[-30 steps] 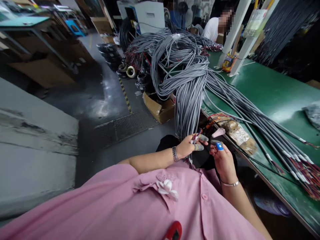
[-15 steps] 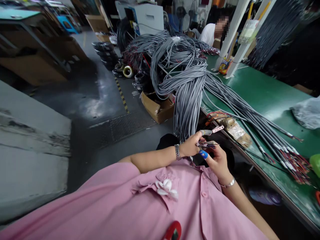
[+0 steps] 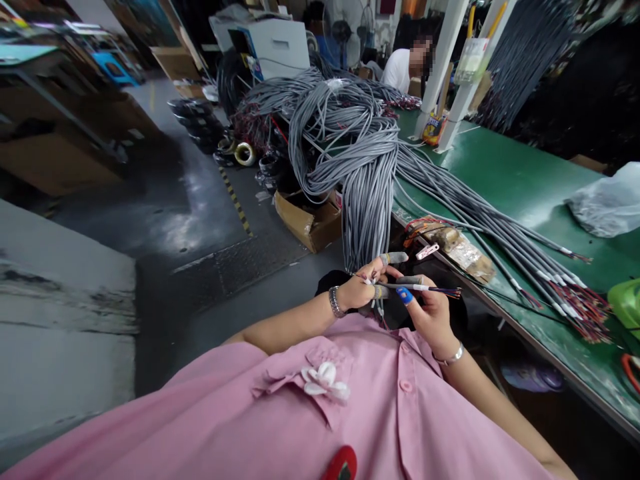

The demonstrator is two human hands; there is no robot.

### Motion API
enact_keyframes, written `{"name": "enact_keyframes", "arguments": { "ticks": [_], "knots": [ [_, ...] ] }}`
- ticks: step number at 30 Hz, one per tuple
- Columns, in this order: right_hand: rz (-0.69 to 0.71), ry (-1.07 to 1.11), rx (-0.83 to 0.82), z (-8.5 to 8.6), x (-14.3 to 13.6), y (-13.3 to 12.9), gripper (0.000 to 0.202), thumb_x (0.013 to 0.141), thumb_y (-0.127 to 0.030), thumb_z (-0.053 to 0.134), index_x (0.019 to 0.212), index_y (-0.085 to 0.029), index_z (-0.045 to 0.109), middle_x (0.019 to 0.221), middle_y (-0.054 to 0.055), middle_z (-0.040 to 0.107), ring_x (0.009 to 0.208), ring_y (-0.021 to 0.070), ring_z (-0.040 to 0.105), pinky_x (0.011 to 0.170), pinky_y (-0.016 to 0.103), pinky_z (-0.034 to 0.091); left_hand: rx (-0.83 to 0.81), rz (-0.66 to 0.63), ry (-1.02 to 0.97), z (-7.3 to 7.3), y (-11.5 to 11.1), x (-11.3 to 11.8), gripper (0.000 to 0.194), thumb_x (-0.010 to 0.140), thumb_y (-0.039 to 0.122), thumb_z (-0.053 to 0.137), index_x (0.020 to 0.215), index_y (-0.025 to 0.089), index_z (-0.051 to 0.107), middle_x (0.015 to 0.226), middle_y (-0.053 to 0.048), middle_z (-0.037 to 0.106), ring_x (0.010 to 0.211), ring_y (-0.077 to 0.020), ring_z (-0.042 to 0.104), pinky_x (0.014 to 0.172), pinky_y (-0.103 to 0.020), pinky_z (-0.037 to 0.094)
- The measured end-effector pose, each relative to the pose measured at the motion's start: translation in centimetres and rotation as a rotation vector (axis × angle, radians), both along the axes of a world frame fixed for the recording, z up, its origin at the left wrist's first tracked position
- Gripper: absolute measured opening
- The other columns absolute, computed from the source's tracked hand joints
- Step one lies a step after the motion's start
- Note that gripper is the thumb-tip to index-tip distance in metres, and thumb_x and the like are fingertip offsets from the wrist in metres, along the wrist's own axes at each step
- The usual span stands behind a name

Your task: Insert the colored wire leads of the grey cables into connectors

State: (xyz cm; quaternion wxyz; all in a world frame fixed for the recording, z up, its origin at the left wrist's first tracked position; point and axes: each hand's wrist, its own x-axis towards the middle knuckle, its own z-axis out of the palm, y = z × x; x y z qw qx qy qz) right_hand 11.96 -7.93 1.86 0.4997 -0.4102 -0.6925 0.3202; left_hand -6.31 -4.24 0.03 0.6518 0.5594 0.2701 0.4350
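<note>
One grey cable [image 3: 393, 287] lies across between my two hands, its thin coloured end wires [image 3: 447, 292] pointing right. My right hand [image 3: 434, 323] pinches it near its white-marked end, a blue covering on the thumb. My left hand [image 3: 357, 291] is closed around cable ends, with grey covers on its fingers and the index finger stretched out. More cable ends [image 3: 379, 308] hang just below that hand. Behind my hands, a thick bundle of grey cables [image 3: 367, 213] drops over the table's edge.
On the green table [image 3: 525, 180] to my right lie more cables with stripped ends [image 3: 575, 300], a taped block [image 3: 465, 253], a pink strip [image 3: 427, 251] and a plastic bag [image 3: 610, 203]. A cardboard box [image 3: 305, 223] stands on the floor. A person [image 3: 399, 70] sits farther back.
One cable has come out straight between my hands, its wires now reaching past my right fingers. My left hand has moved slightly left, and the view has shifted a little.
</note>
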Motion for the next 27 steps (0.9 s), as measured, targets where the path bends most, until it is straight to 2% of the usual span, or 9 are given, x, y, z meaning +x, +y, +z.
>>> {"name": "enact_keyframes", "arguments": {
  "ticks": [5,8,11,13,16,17,19,23,27],
  "knots": [
    [-0.011,0.051,-0.024,-1.3,0.9,0.1,0.013,0.085,-0.029,0.065,0.094,-0.021,0.071,0.093,0.007,0.066,0.084,0.0211,0.062,0.074,0.035,0.053,0.067,0.059,-0.121,-0.4,0.0,-1.4,0.055,0.072,0.02,0.076,0.125,0.022,0.059,0.124,-0.012,0.062,0.1,-0.0205,0.062,0.088,-0.032,0.048],
    [0.01,0.163,-0.123,-1.5,1.8,0.1,0.019,0.087,-0.031,0.064,0.102,-0.021,0.07,0.109,0.01,0.065,0.081,0.0193,0.065,0.068,0.034,0.056,0.055,0.14,-0.157,-0.7,-0.3,-2.7,0.046,0.074,0.023,0.075,0.118,0.018,0.062,0.119,-0.013,0.066,0.103,-0.0232,0.063,0.097,-0.038,0.045],
    [0.063,0.255,-0.206,-1.1,2.6,0.0,0.022,0.088,-0.032,0.062,0.107,-0.022,0.067,0.115,0.01,0.065,0.068,0.0152,0.065,0.062,0.032,0.056,0.004,0.222,-0.126,-1.4,-0.6,-4.1,0.041,0.079,0.029,0.071,0.116,0.016,0.061,0.108,-0.012,0.07,0.092,-0.0213,0.067,0.088,-0.037,0.049],
    [0.09,0.301,-0.23,-1.0,3.2,0.2,0.02,0.09,-0.033,0.06,0.105,-0.022,0.065,0.112,0.01,0.067,0.064,0.0137,0.064,0.061,0.031,0.055,-0.023,0.276,-0.083,-1.8,-0.6,-4.8,0.04,0.083,0.035,0.067,0.116,0.015,0.059,0.096,-0.01,0.071,0.072,-0.0163,0.068,0.07,-0.03,0.052],
    [0.129,0.265,-0.235,-1.7,3.7,1.1,0.018,0.089,-0.033,0.061,0.102,-0.021,0.064,0.107,0.009,0.068,0.064,0.0135,0.062,0.061,0.03,0.053,-0.046,0.332,-0.048,-1.3,-0.2,-5.4,0.041,0.085,0.041,0.062,0.115,0.013,0.059,0.067,-0.002,0.066,0.04,-0.0066,0.049,0.039,-0.018,0.034],
    [0.142,0.22,-0.234,-2.1,3.8,1.5,0.018,0.089,-0.033,0.062,0.102,-0.021,0.065,0.104,0.008,0.069,0.066,0.0139,0.061,0.061,0.029,0.052,-0.055,0.338,-0.053,-0.9,0.1,-5.4,0.04,0.085,0.042,0.062,0.113,0.013,0.06,0.058,0.002,0.061,0.034,-0.0046,0.042,0.036,-0.017,0.027],
    [0.164,0.113,-0.238,-3.3,3.6,2.3,0.018,0.087,-0.033,0.065,0.099,-0.021,0.066,0.094,0.007,0.069,0.069,0.015,0.06,0.061,0.027,0.051,-0.08,0.311,-0.079,0.3,0.8,-4.8,0.04,0.082,0.042,0.066,0.109,0.012,0.062,0.049,0.006,0.052,0.031,-0.0024,0.033,0.035,-0.017,0.024],
    [0.204,0.082,-0.305,-5.5,2.4,3.2,0.018,0.085,-0.037,0.066,0.091,-0.02,0.065,0.079,0.002,0.065,0.064,0.0133,0.054,0.059,0.026,0.047,-0.08,0.183,-0.041,2.0,2.4,-1.9,0.049,0.072,0.037,0.077,0.113,0.014,0.063,0.069,0.001,0.065,0.033,0.0006,0.032,0.038,-0.019,0.03],
    [0.202,0.185,-0.377,-6.6,1.6,3.1,0.02,0.082,-0.038,0.068,0.09,-0.02,0.064,0.079,0.001,0.063,0.066,0.0129,0.053,0.063,0.026,0.046,-0.027,0.149,0.118,1.6,3.4,1.1,0.042,0.084,0.044,0.063,0.115,0.015,0.066,0.084,-0.007,0.071,0.043,-0.003,0.044,0.041,-0.019,0.032]
  ]
}}
